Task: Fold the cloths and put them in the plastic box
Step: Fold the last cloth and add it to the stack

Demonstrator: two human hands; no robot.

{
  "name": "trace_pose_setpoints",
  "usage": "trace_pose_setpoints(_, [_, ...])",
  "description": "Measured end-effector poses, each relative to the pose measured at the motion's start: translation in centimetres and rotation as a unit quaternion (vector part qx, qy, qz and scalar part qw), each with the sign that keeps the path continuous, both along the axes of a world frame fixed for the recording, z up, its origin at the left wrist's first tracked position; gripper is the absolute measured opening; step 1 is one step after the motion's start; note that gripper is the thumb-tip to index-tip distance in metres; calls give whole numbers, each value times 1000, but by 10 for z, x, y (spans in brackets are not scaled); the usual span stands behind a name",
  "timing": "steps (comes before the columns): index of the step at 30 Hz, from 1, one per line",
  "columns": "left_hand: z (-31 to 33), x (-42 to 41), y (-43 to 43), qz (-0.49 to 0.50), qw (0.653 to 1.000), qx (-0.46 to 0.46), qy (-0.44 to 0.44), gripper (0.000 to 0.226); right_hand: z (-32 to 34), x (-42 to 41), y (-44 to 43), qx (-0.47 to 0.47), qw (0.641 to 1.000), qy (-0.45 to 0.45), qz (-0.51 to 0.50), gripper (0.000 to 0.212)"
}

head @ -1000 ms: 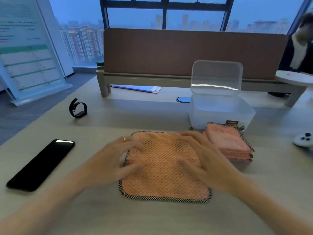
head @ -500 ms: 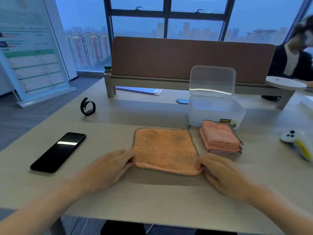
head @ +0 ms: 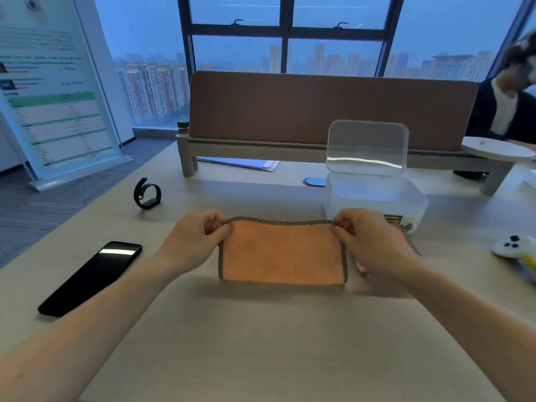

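at the middle of the tabletop (head: pixel 261 343) the orange cloth (head: pixel 282 252) lay doubled over, its far corners pinched by the left hand (head: pixel 193 242) and the right hand (head: pixel 374 245). the open plastic box (head: pixel 377 198) stood just beyond, toward the far right. if one pinch slipped, the layers would likely slide askew.

Right hand (head: pixel 374 242) hides most of the cloth stack (head: pixel 410 237) — only its checkered edge shows

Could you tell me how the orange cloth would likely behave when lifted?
Probably floppy: the orange cloth lies doubled over, its far corners pinched by the left hand and right hand. Likely light, since fingertip pinches suffice.
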State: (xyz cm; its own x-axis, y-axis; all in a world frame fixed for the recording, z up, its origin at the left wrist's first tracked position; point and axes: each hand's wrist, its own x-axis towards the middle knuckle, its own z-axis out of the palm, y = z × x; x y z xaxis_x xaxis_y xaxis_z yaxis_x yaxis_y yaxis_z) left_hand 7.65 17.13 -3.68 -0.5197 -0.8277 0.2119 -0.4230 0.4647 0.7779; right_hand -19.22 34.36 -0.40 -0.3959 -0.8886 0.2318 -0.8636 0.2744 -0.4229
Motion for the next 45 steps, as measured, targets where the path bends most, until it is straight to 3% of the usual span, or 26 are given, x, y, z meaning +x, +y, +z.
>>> trace_pose_setpoints(5, [-32, -18, -17, 41, 989, -62, -129, 11, -23, 2, -27, 134, 975, 173, -19, 21])
trace_pose_setpoints(14, [-36, -15, -25, 67, 985, -84, -135, 7, -31, -14, -46, 92, 980, 177, -9, 24])
trace_pose_setpoints(17, [-40, -17, -24, 59, 984, -81, -149, 15, -41, -12, -50, 123, 967, 223, -2, 27])
trace_pose_setpoints(20, [-36, -24, -23, 51, 986, -79, -134, 20, -48, -2, -49, 83, 953, 290, 17, 41])
trace_pose_setpoints(23, [-34, -36, -23, 27, 979, -85, -183, 22, -61, 34, -45, 60, 970, 221, 80, 65])
trace_pose_setpoints(26, [-27, -47, -23, -3, 968, -65, -241, 18, -86, 57, -41, 146, 976, 112, 118, 81])
trace_pose_setpoints(29, [-17, -48, -24, -31, 966, -14, -255, 17, -94, 52, -41, 155, 975, 111, 113, 88])
trace_pose_setpoints(33, [-12, -44, -20, -7, 976, 62, -210, 32, -92, 52, -39, 153, 974, 112, 123, 90])
trace_pose_setpoints(38, [-22, -42, -17, 22, 984, -17, -178, 15, -89, 52, -37, 140, 975, 105, 135, 90])
trace_pose_setpoints(43, [-11, -31, -30, 55, 988, 133, -57, 2, -79, 46, -28, 84, 985, 48, 140, 82])
trace_pose_setpoints(45, [7, -32, -35, 56, 979, 195, -25, 9, -75, 40, -23, 74, 987, 31, 136, 77])
